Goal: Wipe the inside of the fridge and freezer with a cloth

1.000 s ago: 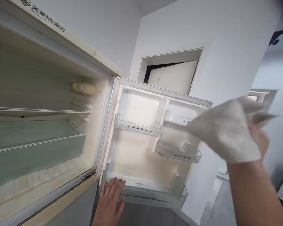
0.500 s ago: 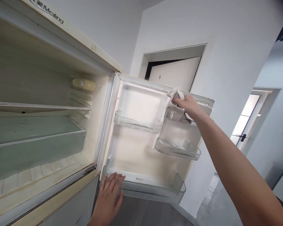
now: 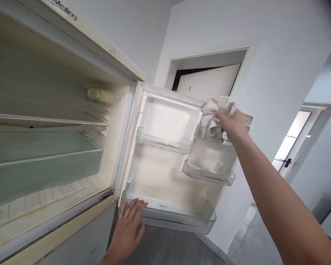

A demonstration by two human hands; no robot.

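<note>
The fridge door [image 3: 154,173] hangs open, its inner side facing me. In my right hand [image 3: 233,123] is a bunched pale cloth [image 3: 213,112], held at the door's upper right, over the small top right shelf [image 3: 202,133]. My left hand [image 3: 129,224] rests with fingers spread on the front of the clear bottom door shelf [image 3: 179,222], near its left end. Two more clear shelves, the upper left one [image 3: 162,142] and the middle right one [image 3: 209,175], are fixed to the door. Yellowish stains mark its lining.
To the left, the fridge interior holds a glass shelf [image 3: 49,119], a greenish clear drawer [image 3: 52,169] and a cream lamp housing [image 3: 100,95]. Behind the door are a white wall [image 3: 204,29] and a recessed doorway [image 3: 209,79]. Farther right is another door [image 3: 292,136].
My right hand has moved slightly right, and the cloth now looks more spread and bunched up above the shelf. My left hand stays on the bottom shelf. The view has shifted slightly.
</note>
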